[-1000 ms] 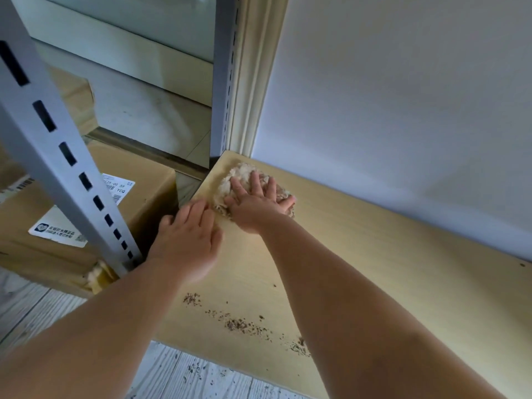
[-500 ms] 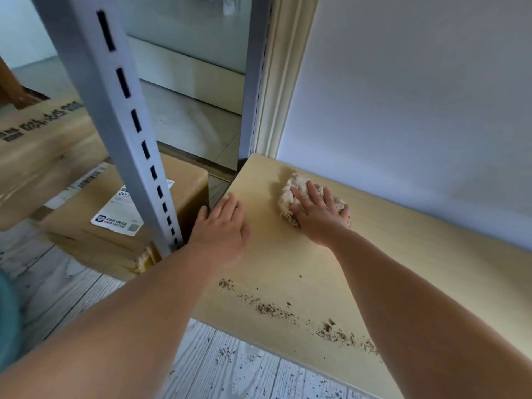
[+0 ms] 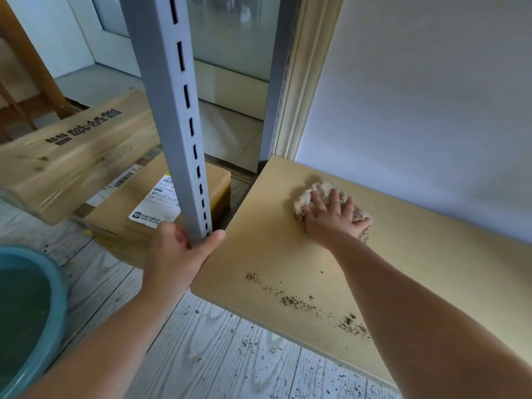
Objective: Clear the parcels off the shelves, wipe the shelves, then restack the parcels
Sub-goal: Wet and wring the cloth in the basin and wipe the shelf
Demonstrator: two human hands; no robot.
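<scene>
Left hand (image 3: 175,254) gripped upright post (image 3: 175,116); right hand (image 3: 331,217), fingers flat, pressed rag (image 3: 319,191) on shelf (image 3: 431,254). I judged: sweep forward, gather grit (image 3: 299,302).

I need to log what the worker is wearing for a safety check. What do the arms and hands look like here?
Both forearms are bare, no sleeves in view. The left hand and right hand wear no gloves, and no rings, watch or wristband show on either.
</scene>
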